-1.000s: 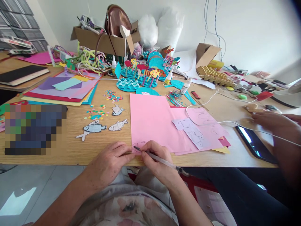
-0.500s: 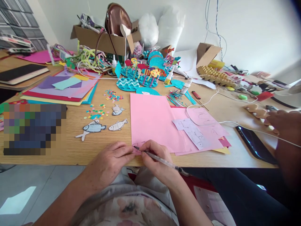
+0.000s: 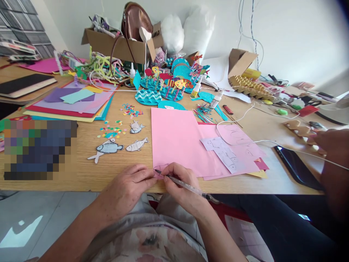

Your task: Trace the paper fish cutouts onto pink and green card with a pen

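My right hand [image 3: 182,182] grips a pen with a clear barrel [image 3: 188,186], its dark tip touching a sheet of pink paper [image 3: 174,136] near the lower left corner. Under the tip is a small fish outline [image 3: 161,168], partly covered by my fingers. My left hand [image 3: 129,187] lies flat beside that corner, fingers stretched out and fingertips at the paper's edge. Left of the sheet are several paper fish cutouts, among them a blue-grey one [image 3: 110,148] and a white striped one [image 3: 137,145]. Purple paper with drawn fish [image 3: 222,154] rests on pink sheets to the right.
Coloured paper [image 3: 62,105] is stacked at left. Confetti [image 3: 111,129] lies above the cutouts. Blue paper crafts [image 3: 163,91] and glue bottles [image 3: 216,99] stand behind. A white cable [image 3: 289,145] crosses near a phone [image 3: 296,165]; another person's hand [image 3: 331,140] is at right.
My hands and the pen stay in nearly the same place at the fish outline. The other person's hand at the right edge has shifted slightly.
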`<state>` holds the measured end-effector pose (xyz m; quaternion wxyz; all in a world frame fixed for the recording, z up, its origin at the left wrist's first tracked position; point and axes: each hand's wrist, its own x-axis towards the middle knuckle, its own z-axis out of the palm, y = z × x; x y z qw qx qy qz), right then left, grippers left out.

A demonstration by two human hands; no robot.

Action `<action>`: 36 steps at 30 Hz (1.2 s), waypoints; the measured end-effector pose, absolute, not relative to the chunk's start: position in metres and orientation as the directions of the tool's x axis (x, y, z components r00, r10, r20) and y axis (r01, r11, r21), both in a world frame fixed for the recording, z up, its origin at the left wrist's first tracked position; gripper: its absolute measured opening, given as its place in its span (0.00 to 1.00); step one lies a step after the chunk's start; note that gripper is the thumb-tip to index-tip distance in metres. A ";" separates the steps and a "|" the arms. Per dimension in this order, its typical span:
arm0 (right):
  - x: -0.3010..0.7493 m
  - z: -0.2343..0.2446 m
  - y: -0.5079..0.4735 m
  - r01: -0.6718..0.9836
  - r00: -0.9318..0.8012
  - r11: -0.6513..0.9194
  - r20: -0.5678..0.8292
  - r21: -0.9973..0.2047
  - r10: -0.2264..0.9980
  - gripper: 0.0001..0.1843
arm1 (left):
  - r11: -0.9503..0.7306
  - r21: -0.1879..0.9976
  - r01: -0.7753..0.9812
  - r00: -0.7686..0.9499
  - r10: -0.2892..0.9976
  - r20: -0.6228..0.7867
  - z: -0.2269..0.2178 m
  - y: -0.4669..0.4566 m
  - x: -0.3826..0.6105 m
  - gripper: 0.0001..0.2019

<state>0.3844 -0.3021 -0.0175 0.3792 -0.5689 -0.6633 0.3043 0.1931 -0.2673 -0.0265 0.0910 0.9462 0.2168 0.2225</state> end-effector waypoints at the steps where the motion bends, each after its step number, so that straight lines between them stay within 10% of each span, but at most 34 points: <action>1: 0.385 -0.018 -0.302 0.527 -0.066 0.167 0.156 -0.833 0.986 0.08 | -0.890 0.265 0.371 0.807 0.450 0.382 -0.027 -0.267 0.193 0.17; 36: 0.386 -0.019 -0.302 0.515 -0.094 0.185 0.159 -0.837 0.983 0.08 | -0.885 0.255 0.390 0.802 0.463 0.379 -0.027 -0.268 0.192 0.18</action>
